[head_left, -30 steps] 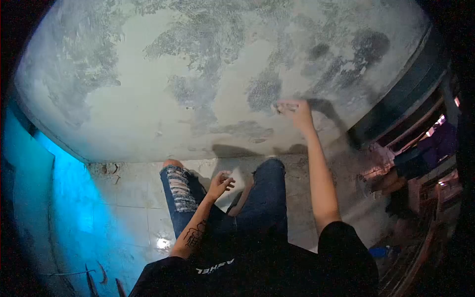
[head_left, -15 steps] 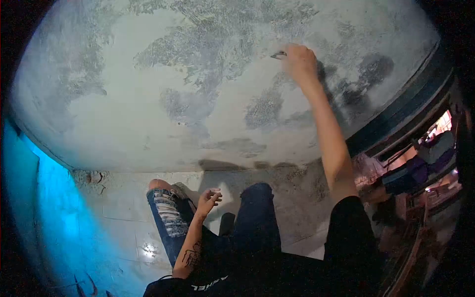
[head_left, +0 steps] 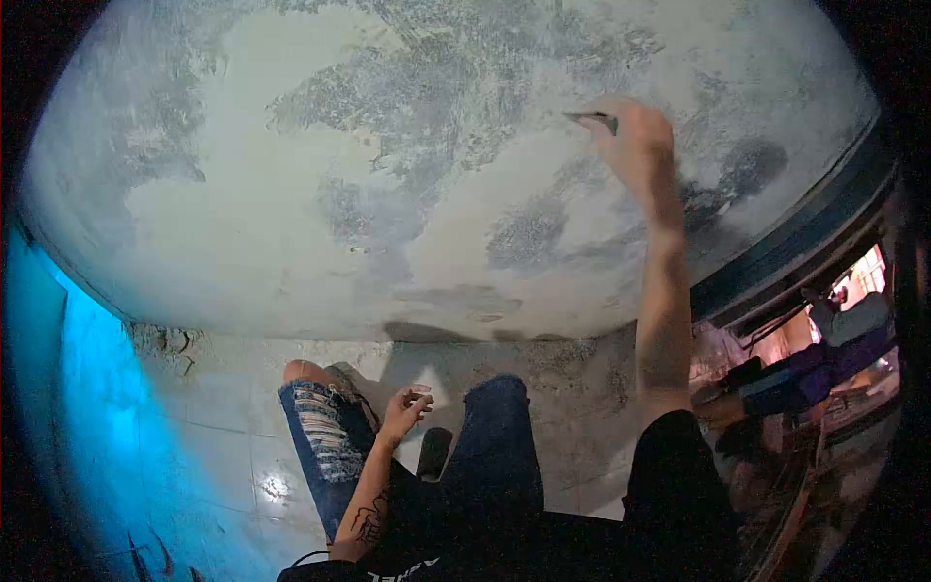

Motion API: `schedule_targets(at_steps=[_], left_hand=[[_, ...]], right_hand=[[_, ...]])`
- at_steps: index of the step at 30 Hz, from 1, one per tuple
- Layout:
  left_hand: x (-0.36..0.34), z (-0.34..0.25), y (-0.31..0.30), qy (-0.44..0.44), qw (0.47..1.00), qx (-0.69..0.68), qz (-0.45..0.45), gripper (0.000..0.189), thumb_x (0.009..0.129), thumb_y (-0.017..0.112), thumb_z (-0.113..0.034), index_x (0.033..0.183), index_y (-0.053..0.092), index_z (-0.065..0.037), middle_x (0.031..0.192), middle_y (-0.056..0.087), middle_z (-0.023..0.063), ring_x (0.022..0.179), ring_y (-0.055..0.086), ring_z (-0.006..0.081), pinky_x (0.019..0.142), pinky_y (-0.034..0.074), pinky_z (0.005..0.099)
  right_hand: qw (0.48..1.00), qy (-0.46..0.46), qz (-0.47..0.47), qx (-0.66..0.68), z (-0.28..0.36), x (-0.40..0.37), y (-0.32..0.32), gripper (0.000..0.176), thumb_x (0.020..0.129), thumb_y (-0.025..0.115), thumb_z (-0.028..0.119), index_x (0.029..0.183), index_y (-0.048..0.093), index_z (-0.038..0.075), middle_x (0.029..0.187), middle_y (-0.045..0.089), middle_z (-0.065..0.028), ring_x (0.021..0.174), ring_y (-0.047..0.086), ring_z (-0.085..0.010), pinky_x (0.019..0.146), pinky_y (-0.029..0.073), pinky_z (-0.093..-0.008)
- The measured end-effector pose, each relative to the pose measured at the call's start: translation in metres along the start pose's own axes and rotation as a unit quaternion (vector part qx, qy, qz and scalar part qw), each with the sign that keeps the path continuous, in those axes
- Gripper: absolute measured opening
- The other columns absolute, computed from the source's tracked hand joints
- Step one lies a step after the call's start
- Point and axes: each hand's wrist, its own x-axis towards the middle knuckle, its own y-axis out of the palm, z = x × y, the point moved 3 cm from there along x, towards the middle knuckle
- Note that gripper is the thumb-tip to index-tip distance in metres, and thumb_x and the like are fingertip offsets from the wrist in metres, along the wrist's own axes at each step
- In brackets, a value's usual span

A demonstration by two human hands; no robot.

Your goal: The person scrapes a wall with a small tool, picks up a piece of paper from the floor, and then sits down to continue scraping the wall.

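Observation:
My right hand [head_left: 635,141] is raised against a patchy grey and pale plastered wall [head_left: 388,165], shut on a small flat scraper [head_left: 592,117] whose blade touches the surface. My left hand [head_left: 407,403] hangs low above my knees, fingers loosely curled and holding nothing. I wear torn blue jeans [head_left: 325,441] and a black top.
A tiled floor [head_left: 223,427] lies below the wall, with rubble at the corner [head_left: 160,339]. A blue-lit surface [head_left: 58,388] stands at the left. At the right a dark frame [head_left: 795,233] edges the wall, and beyond it sits a cluttered area with a purple object [head_left: 815,369].
My right hand with the scraper has gone up the wall from low centre to higher and slightly right. The view has tilted upward; my left hand has stayed near my knees.

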Motion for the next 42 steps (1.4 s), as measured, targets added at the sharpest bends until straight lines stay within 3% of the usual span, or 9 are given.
schedule_targets(at_steps=[4, 16, 23, 25, 30, 33, 37, 41, 42], left_hand=[[0.003, 0.009, -0.002, 0.007, 1.0, -0.003, 0.006, 0.023, 0.083, 0.058, -0.018, 0.104, 0.056, -0.007, 0.088, 0.061, 0.0066, 0.078, 0.061, 0.0161, 0.063, 0.046, 0.0268], [0.009, 0.022, -0.005, -0.016, 1.0, 0.015, 0.017, 0.028, 0.083, 0.059, -0.02, 0.107, 0.054, -0.006, 0.091, 0.061, 0.0075, 0.078, 0.06, 0.0154, 0.063, 0.045, 0.026], [0.001, 0.01, -0.001, 0.005, 0.999, 0.021, 0.025, 0.028, 0.083, 0.059, -0.021, 0.107, 0.054, -0.007, 0.091, 0.061, 0.0072, 0.077, 0.059, 0.0142, 0.063, 0.045, 0.0261], [0.001, 0.014, -0.001, -0.015, 1.0, 0.022, 0.013, 0.026, 0.083, 0.059, -0.021, 0.105, 0.056, -0.007, 0.088, 0.061, 0.0064, 0.076, 0.059, 0.0139, 0.063, 0.045, 0.0262], [0.002, 0.01, -0.002, -0.014, 1.0, 0.026, 0.0, 0.025, 0.082, 0.06, -0.021, 0.102, 0.057, -0.006, 0.087, 0.061, 0.0063, 0.076, 0.06, 0.0142, 0.062, 0.046, 0.0267], [-0.005, 0.009, 0.001, -0.009, 0.999, 0.033, 0.012, 0.025, 0.082, 0.061, -0.021, 0.101, 0.057, -0.006, 0.085, 0.061, 0.0056, 0.074, 0.059, 0.0136, 0.061, 0.046, 0.026], [0.006, 0.015, -0.001, -0.033, 0.999, 0.01, 0.01, 0.026, 0.081, 0.062, -0.02, 0.102, 0.056, -0.006, 0.085, 0.06, 0.0043, 0.074, 0.057, 0.0123, 0.062, 0.044, 0.0245], [-0.001, 0.009, 0.003, -0.026, 0.999, 0.031, 0.009, 0.024, 0.081, 0.063, -0.018, 0.102, 0.056, -0.007, 0.083, 0.06, 0.0033, 0.073, 0.057, 0.0107, 0.061, 0.043, 0.0226], [-0.002, 0.01, 0.003, -0.029, 0.999, 0.026, 0.007, 0.024, 0.081, 0.062, -0.017, 0.102, 0.056, -0.007, 0.083, 0.06, 0.0033, 0.072, 0.057, 0.0105, 0.06, 0.043, 0.0226]], right_hand=[[0.978, 0.076, 0.153, -0.12, -0.025, 0.001, 0.03, 0.011, 0.071, 0.067, 0.02, 0.081, 0.067, 0.016, 0.076, 0.063, -0.0069, 0.071, 0.059, -0.0269, 0.063, 0.046, -0.0364], [0.962, 0.135, 0.177, -0.159, -0.074, -0.073, -0.002, 0.012, 0.071, 0.068, 0.019, 0.081, 0.065, 0.014, 0.078, 0.064, -0.0059, 0.075, 0.061, -0.0259, 0.065, 0.047, -0.0353], [0.996, -0.015, -0.016, -0.091, -0.098, -0.105, 0.021, 0.008, 0.073, 0.063, 0.018, 0.078, 0.063, 0.012, 0.078, 0.062, -0.0071, 0.074, 0.06, -0.0267, 0.065, 0.046, -0.0357], [0.96, 0.096, 0.217, -0.148, -0.116, -0.113, 0.064, 0.006, 0.07, 0.062, 0.011, 0.075, 0.058, 0.008, 0.077, 0.06, -0.0087, 0.079, 0.058, -0.0286, 0.064, 0.047, -0.0378], [0.988, 0.112, 0.089, -0.065, -0.071, -0.095, 0.017, 0.009, 0.07, 0.059, 0.01, 0.079, 0.06, 0.008, 0.081, 0.06, -0.0109, 0.077, 0.059, -0.0303, 0.065, 0.047, -0.0398], [0.935, 0.142, 0.25, -0.206, -0.087, -0.102, 0.046, 0.013, 0.069, 0.06, 0.008, 0.081, 0.061, 0.011, 0.091, 0.059, -0.0046, 0.084, 0.056, -0.0269, 0.07, 0.046, -0.0374], [0.992, 0.091, 0.071, -0.055, -0.078, -0.101, 0.016, 0.014, 0.066, 0.06, 0.009, 0.08, 0.062, 0.011, 0.086, 0.059, -0.0067, 0.084, 0.057, -0.0274, 0.071, 0.046, -0.0381], [0.97, 0.1, 0.192, -0.116, -0.09, -0.101, 0.04, 0.016, 0.065, 0.06, 0.006, 0.08, 0.061, 0.011, 0.083, 0.058, -0.0057, 0.081, 0.056, -0.0279, 0.069, 0.046, -0.0384], [0.991, -0.019, 0.031, -0.131, -0.081, -0.101, 0.027, 0.014, 0.065, 0.059, 0.006, 0.078, 0.061, 0.01, 0.079, 0.057, -0.0065, 0.079, 0.056, -0.0287, 0.067, 0.045, -0.0387]])
